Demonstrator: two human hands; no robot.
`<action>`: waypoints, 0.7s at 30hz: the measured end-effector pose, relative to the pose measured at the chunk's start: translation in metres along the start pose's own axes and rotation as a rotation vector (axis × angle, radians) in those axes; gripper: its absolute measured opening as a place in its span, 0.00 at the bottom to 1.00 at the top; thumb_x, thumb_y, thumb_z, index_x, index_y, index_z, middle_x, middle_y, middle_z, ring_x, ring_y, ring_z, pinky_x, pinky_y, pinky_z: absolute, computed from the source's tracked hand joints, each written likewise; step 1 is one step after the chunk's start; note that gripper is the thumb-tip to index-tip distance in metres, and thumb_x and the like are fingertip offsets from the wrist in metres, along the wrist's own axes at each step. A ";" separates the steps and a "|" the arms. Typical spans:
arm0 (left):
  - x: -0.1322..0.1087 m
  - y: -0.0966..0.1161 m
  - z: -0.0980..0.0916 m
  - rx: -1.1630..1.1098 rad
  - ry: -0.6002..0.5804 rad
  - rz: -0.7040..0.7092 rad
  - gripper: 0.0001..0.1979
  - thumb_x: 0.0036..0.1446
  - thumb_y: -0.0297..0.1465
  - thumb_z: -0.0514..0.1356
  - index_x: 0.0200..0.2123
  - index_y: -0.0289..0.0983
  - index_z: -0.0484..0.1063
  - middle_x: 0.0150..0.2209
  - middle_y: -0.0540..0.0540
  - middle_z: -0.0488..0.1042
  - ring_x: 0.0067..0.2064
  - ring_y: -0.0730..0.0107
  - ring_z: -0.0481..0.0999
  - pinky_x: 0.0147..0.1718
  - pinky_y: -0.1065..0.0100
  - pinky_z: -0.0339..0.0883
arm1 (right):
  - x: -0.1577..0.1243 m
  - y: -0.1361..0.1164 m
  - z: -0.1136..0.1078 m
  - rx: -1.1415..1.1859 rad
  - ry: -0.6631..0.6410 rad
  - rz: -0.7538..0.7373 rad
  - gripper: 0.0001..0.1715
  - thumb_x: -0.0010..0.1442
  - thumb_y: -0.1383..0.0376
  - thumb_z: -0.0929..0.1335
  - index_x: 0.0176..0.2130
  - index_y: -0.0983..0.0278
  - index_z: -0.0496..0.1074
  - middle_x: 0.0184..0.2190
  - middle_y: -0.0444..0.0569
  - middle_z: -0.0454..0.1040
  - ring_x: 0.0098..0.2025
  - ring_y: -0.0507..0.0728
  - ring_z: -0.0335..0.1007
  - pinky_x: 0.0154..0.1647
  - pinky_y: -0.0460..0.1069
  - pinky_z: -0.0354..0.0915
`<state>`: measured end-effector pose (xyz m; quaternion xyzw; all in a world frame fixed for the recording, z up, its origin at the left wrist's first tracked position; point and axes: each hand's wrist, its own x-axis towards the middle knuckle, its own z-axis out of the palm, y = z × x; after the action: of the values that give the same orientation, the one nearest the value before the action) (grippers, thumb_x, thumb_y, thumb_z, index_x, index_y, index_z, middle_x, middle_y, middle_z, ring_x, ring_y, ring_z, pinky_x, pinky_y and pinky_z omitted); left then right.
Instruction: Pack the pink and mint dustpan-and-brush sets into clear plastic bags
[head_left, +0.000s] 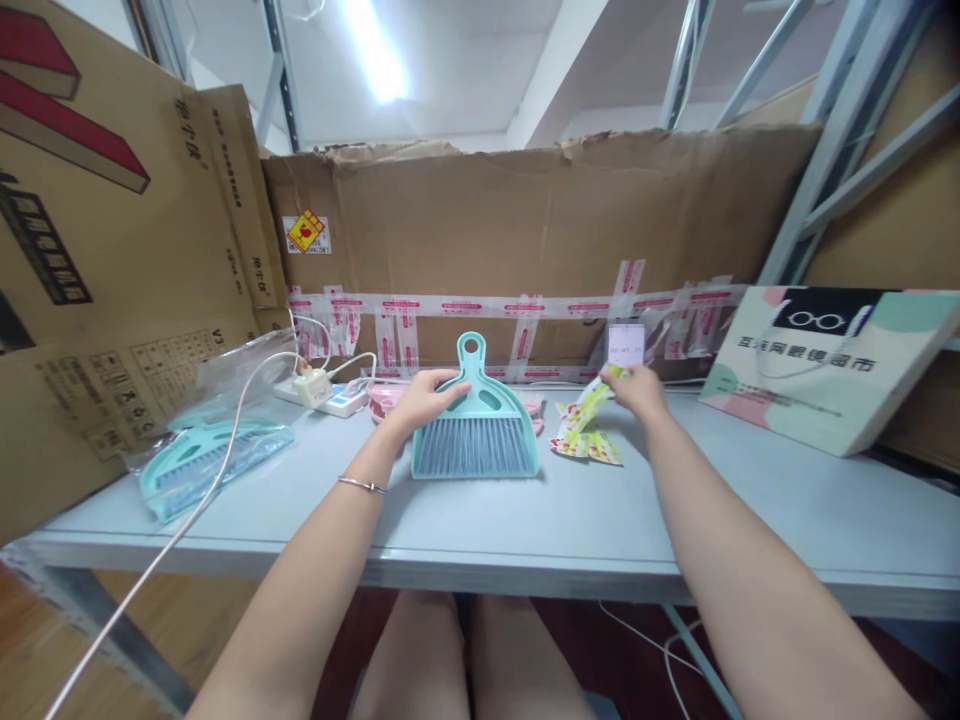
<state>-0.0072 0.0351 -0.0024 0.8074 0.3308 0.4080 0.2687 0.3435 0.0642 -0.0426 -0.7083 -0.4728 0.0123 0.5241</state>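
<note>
Upright on the table, a turquoise dustpan [491,392] stands with a small grey-bristled brush [474,447] nested in it. My left hand [429,398] grips its left side, thumb across the front below the looped handle. My right hand [634,388] pinches the upper end of a green and yellow printed paper strip [587,405], whose folded lower part rests on the table. Just behind those fingers is a small white label [626,344]; whether I hold it too is unclear. Pink dustpan parts [382,400] show behind the turquoise set, mostly hidden.
At left lies another turquoise dustpan set [217,460] in clear plastic. A white cable [225,455] runs past it from a power strip [341,400]. A large carton [112,250] stands left, taped cardboard [487,230] behind, a pastel box [817,365] right.
</note>
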 end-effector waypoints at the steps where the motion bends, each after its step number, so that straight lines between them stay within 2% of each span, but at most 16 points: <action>1: 0.000 -0.001 0.000 -0.008 0.003 -0.006 0.17 0.52 0.42 0.57 0.29 0.33 0.73 0.26 0.51 0.68 0.30 0.72 0.64 0.30 0.72 0.56 | -0.003 -0.015 -0.007 0.140 -0.031 0.034 0.17 0.48 0.60 0.71 0.20 0.61 0.60 0.12 0.37 0.56 0.14 0.49 0.53 0.18 0.48 0.54; 2: 0.000 -0.001 0.000 -0.016 0.006 -0.012 0.17 0.52 0.43 0.57 0.28 0.33 0.72 0.25 0.51 0.68 0.29 0.73 0.64 0.29 0.72 0.56 | -0.007 -0.031 -0.014 0.329 -0.083 0.039 0.15 0.50 0.59 0.70 0.23 0.61 0.61 0.13 0.37 0.57 0.14 0.48 0.52 0.17 0.47 0.54; 4: 0.000 -0.002 0.000 -0.036 0.017 -0.027 0.17 0.52 0.43 0.57 0.26 0.33 0.71 0.24 0.52 0.65 0.27 0.74 0.62 0.27 0.72 0.54 | -0.024 -0.063 -0.027 0.704 -0.250 -0.047 0.14 0.51 0.56 0.70 0.26 0.61 0.63 0.15 0.37 0.61 0.13 0.46 0.49 0.17 0.45 0.54; 7: 0.000 -0.002 -0.001 -0.079 0.059 -0.042 0.18 0.51 0.44 0.58 0.26 0.33 0.70 0.23 0.52 0.64 0.27 0.74 0.61 0.26 0.73 0.53 | -0.061 -0.099 -0.033 1.003 -0.550 -0.153 0.18 0.45 0.53 0.73 0.30 0.61 0.67 0.17 0.37 0.65 0.14 0.46 0.53 0.18 0.45 0.58; 9: 0.000 0.000 -0.002 -0.115 0.119 -0.061 0.18 0.49 0.45 0.59 0.27 0.33 0.71 0.25 0.51 0.66 0.28 0.73 0.62 0.27 0.72 0.55 | -0.088 -0.113 -0.028 1.018 -0.848 -0.189 0.21 0.40 0.54 0.75 0.31 0.61 0.68 0.13 0.36 0.63 0.14 0.47 0.57 0.17 0.44 0.59; 11: 0.000 0.001 -0.003 -0.159 0.189 -0.086 0.19 0.48 0.46 0.60 0.28 0.33 0.72 0.26 0.50 0.67 0.29 0.72 0.64 0.28 0.72 0.56 | -0.109 -0.122 -0.018 0.938 -1.120 -0.184 0.21 0.40 0.56 0.76 0.29 0.63 0.68 0.13 0.38 0.66 0.15 0.48 0.62 0.18 0.44 0.61; 13: 0.000 0.002 -0.004 -0.212 0.241 -0.094 0.19 0.47 0.46 0.61 0.29 0.34 0.72 0.27 0.50 0.68 0.29 0.73 0.65 0.29 0.72 0.58 | -0.122 -0.128 -0.009 0.852 -1.268 -0.158 0.18 0.43 0.57 0.76 0.28 0.65 0.69 0.17 0.42 0.70 0.18 0.49 0.67 0.20 0.44 0.63; 15: 0.001 0.002 -0.004 -0.246 0.272 -0.086 0.19 0.47 0.45 0.62 0.30 0.34 0.73 0.28 0.50 0.70 0.30 0.72 0.66 0.31 0.72 0.59 | -0.129 -0.133 -0.002 0.800 -1.267 -0.118 0.16 0.46 0.59 0.74 0.30 0.66 0.69 0.20 0.43 0.73 0.19 0.48 0.68 0.20 0.43 0.65; 21: 0.003 0.000 -0.003 -0.258 0.335 -0.125 0.19 0.47 0.44 0.62 0.35 0.33 0.73 0.37 0.44 0.75 0.37 0.66 0.72 0.36 0.69 0.64 | -0.134 -0.143 0.002 0.716 -1.021 0.034 0.13 0.47 0.66 0.74 0.32 0.65 0.67 0.22 0.44 0.75 0.22 0.50 0.72 0.20 0.41 0.66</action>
<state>-0.0081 0.0373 0.0003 0.6653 0.3652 0.5579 0.3358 0.1737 -0.0254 0.0001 -0.4008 -0.6189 0.5152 0.4368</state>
